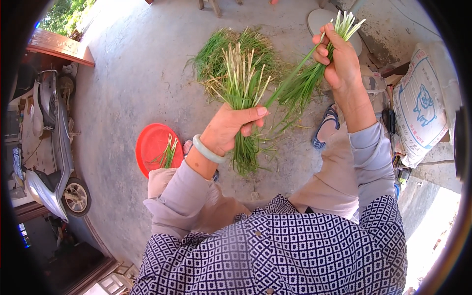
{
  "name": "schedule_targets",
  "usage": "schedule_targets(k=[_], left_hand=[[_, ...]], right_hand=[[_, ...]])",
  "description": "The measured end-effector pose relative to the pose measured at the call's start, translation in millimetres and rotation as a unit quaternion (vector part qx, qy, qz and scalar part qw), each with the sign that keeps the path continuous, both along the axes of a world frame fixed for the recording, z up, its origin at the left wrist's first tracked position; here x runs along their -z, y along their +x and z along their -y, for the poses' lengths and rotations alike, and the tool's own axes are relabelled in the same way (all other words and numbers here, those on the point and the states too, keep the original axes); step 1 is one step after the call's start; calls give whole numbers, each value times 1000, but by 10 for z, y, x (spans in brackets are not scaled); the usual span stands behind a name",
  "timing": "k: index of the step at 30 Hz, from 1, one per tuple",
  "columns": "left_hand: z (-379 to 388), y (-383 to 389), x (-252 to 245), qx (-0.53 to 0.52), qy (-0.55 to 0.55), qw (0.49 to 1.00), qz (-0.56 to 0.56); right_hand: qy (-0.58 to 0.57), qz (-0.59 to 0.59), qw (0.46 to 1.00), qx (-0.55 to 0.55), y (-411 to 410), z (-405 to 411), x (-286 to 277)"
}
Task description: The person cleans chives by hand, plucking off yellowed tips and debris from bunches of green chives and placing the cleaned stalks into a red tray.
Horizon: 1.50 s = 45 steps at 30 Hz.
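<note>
My left hand [234,123], with a pale bangle [207,150] at its wrist, grips a bunch of chive-like greens [241,83]. The bunch's stem ends point up and look brownish; its leaves hang below the fist. Up at the right, my right hand [341,57] is closed round another bunch of greens [300,84], whose stem ends are whiter and more even. One long green blade [291,77] stretches between the two hands. Behind the left bunch, a loose heap of the same greens [215,53] lies on the concrete floor.
A red plastic basin [144,149] holding a few green stalks [169,151] stands by my left foot. At the right are a printed white sack [420,107] and a wall [398,22]. A scooter [61,147] stands at the left. Stool legs [212,6] show at the top.
</note>
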<state>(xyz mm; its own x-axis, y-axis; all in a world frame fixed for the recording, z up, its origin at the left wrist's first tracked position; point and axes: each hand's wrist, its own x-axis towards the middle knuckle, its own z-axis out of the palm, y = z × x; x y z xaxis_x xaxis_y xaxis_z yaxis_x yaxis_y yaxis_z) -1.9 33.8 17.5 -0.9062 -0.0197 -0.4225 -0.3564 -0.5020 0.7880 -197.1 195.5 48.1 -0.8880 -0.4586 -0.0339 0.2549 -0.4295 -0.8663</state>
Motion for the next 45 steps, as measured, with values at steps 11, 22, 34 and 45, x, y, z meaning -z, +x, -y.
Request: schedule_targets(k=[11,22,34,45], left_hand=[[12,5,-2,8,13,1000,0],[54,-21,196,-232,38,972,2],[85,60,132,-157,34,986,-37],[35,66,43,-43,77,995,-52]], right_hand=[[-7,-10,1000,24,-62,-48,-49],[-16,-61,994,85,181,69,-28],[190,-120,966,-127,201,-39,-163],[185,1,943,-279,618,251,150]])
